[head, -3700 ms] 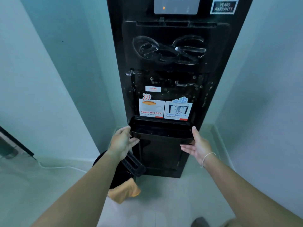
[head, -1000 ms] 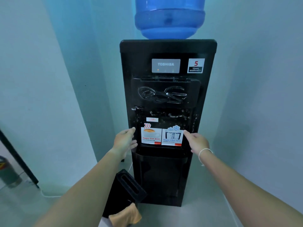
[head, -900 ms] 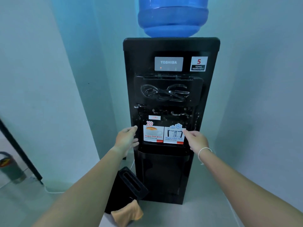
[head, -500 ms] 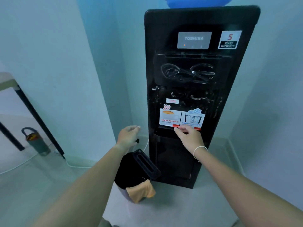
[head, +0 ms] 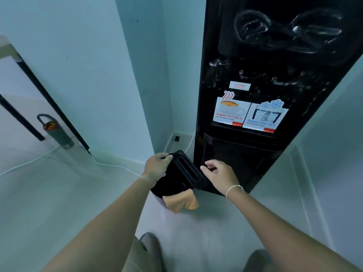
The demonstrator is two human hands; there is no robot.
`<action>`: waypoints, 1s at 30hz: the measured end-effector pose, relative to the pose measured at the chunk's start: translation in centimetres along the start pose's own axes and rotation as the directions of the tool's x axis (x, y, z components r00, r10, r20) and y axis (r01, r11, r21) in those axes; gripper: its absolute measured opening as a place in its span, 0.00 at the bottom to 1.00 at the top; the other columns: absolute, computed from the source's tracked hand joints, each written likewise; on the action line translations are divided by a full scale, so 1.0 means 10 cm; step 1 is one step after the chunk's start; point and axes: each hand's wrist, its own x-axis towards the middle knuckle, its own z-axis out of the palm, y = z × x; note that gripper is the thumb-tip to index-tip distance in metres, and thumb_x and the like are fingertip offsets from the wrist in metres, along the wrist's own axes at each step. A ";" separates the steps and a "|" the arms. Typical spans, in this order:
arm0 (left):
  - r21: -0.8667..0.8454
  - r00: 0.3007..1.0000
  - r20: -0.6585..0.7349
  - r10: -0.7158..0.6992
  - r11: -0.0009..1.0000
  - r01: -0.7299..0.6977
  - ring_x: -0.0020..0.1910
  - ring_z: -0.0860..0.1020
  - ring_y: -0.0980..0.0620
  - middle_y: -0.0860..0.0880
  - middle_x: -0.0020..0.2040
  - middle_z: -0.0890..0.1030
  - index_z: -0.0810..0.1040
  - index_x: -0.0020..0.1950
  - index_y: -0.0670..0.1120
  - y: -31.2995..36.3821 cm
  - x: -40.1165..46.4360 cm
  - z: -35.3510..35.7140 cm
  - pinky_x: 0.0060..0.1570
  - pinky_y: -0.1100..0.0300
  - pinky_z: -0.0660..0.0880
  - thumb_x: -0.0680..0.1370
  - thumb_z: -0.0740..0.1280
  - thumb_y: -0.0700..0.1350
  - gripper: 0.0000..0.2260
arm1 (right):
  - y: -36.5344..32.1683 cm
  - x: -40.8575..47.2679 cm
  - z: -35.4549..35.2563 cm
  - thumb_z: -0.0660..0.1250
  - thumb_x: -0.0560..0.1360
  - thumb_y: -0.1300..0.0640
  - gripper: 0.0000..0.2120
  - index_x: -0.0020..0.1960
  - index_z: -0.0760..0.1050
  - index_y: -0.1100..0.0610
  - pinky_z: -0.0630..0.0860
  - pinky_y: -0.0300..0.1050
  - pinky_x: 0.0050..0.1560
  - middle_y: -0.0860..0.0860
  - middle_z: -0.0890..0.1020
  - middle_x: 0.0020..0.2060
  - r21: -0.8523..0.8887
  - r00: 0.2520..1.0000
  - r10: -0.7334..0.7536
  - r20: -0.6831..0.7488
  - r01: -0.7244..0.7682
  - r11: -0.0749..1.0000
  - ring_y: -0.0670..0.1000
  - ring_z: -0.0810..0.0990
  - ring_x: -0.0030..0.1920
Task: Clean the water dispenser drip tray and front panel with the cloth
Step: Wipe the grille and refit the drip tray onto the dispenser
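Observation:
The black water dispenser (head: 255,75) stands in the corner, its front panel streaked with water drops and smears. The drip tray (head: 241,142) sits pushed in below the two stickers. Its black slotted grate (head: 187,170) lies tilted across a black bucket (head: 169,186) on the floor at the dispenser's left foot. An orange cloth (head: 181,202) hangs over the bucket's near rim. My left hand (head: 157,165) grips the grate's far left end. My right hand (head: 220,173) hovers right beside the grate's right edge with loosely bent fingers, holding nothing.
Pale walls close in on both sides of the dispenser. A white cable (head: 114,165) runs along the floor to the left. A grey-green bottle (head: 57,132) stands by black table legs (head: 49,99) at far left. My shoes (head: 151,244) are at the bottom edge.
Both hands have dropped from the front panel and tray down to the bucket. The left hand has taken hold of the grate. The view has tilted down and left.

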 end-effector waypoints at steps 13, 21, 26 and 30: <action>0.096 0.971 0.036 -0.236 0.968 0.232 0.51 0.78 0.45 0.43 0.53 0.78 0.75 0.64 0.43 -1.19 0.88 0.44 0.42 0.57 0.77 0.78 0.65 0.47 0.16 | 1.06 0.33 0.93 0.66 0.73 0.48 0.17 0.59 0.76 0.54 0.71 0.42 0.57 0.49 0.80 0.56 -0.054 0.938 0.299 0.173 -0.294 0.954 0.50 0.76 0.57; 0.072 0.936 0.055 -0.347 0.937 0.343 0.44 0.78 0.49 0.43 0.53 0.79 0.70 0.68 0.44 -1.50 1.35 0.85 0.51 0.53 0.79 0.78 0.66 0.48 0.20 | 1.44 0.65 1.18 0.66 0.73 0.45 0.21 0.61 0.74 0.55 0.73 0.47 0.60 0.51 0.80 0.58 -0.025 0.891 0.437 0.123 -0.438 0.899 0.52 0.77 0.59; 0.019 0.913 0.079 -0.401 0.916 0.401 0.40 0.78 0.50 0.49 0.44 0.79 0.69 0.70 0.46 -1.59 1.50 1.06 0.48 0.53 0.80 0.78 0.65 0.49 0.21 | 1.54 0.80 1.26 0.65 0.73 0.44 0.20 0.58 0.75 0.58 0.74 0.47 0.57 0.52 0.81 0.54 0.006 0.872 0.482 0.084 -0.484 0.875 0.54 0.78 0.56; -0.145 0.903 0.116 -0.413 0.893 0.427 0.38 0.75 0.48 0.47 0.39 0.77 0.72 0.65 0.43 -1.59 1.51 1.16 0.32 0.61 0.76 0.79 0.64 0.41 0.14 | 1.55 0.85 1.30 0.65 0.74 0.48 0.12 0.45 0.76 0.57 0.74 0.45 0.49 0.51 0.83 0.45 0.027 0.887 0.454 0.089 -0.458 0.889 0.53 0.80 0.49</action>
